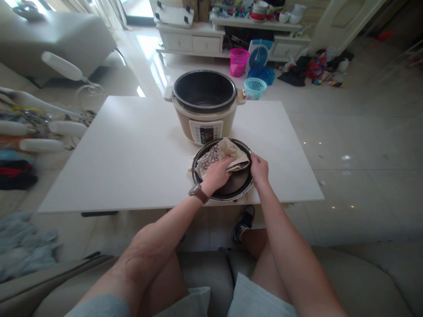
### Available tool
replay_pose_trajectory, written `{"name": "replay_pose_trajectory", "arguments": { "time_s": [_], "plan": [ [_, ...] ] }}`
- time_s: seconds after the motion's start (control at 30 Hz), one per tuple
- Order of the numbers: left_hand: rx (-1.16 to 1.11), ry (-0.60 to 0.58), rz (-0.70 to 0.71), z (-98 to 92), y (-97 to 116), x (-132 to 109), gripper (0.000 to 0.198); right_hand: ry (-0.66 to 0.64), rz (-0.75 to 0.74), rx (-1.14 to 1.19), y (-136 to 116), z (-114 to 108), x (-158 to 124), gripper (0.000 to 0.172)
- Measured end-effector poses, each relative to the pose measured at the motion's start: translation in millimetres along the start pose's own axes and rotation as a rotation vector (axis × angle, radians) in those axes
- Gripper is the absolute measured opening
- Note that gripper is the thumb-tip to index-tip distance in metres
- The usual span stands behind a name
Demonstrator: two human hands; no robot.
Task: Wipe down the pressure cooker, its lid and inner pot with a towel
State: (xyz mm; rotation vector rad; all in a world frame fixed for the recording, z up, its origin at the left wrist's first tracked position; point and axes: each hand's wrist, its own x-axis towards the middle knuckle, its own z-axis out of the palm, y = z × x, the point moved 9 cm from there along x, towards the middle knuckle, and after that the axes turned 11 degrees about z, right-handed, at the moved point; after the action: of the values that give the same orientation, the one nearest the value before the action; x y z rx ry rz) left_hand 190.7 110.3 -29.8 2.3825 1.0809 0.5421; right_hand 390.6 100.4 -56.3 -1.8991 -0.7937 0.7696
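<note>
Your left hand (215,175) has its grip bunched down on the patterned cloth (220,154), fingers curled over a fold of it and pressing it into the upturned lid (238,188). A watch (198,192) sits on that wrist. Your right hand (258,169) grips the lid at its right rim, fingers closed over the edge — a steadying hold rather than a lift, as far as I can judge. The lid lies flat on the white bench (132,154), close to the near edge and just in front of the cooker (205,105). The cooker's pot stands open and dark inside, with the control panel facing you.

The step in hand reads as wiping the inside of the lid. The cloth covers the far left part of the dish, while the near and right part shows bare, dark metal. The next move calls for you to sweep the cloth round toward that bare part, with pressure spread through the palm so the fold doesn't roll up. It also calls for the right grip to hold firm against the rim — the lid is near the bench edge and could skate toward your knees if it turns under the push. Mind the rim groove; it is too small here to tell whether it is clean.
</note>
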Motion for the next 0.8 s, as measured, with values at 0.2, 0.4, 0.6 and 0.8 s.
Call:
{"name": "replay_pose_trajectory", "arguments": {
  "time_s": [0.2, 0.4, 0.6, 0.8],
  "plan": [
    [-0.061, -0.253, 0.205, 6.9, 19, -9, 0.076, -0.002, 0.039, 0.025, 7, 1, 5, 0.066],
    [-0.096, -0.472, 0.186, -7.1, -3, -29, 0.063, 0.009, 0.009, -0.003, -3, -1, 1, 0.067],
    [-0.376, -0.231, 0.134, -36.0, -35, -26, 0.026, 0.008, 0.007, -0.002, -8, 0, -3, 0.067],
    [-0.305, 0.338, 0.109, -86.5, -41, -26, 0.045, 0.010, 0.014, -0.015, -7, -1, -3, 0.065]
  ]
}}
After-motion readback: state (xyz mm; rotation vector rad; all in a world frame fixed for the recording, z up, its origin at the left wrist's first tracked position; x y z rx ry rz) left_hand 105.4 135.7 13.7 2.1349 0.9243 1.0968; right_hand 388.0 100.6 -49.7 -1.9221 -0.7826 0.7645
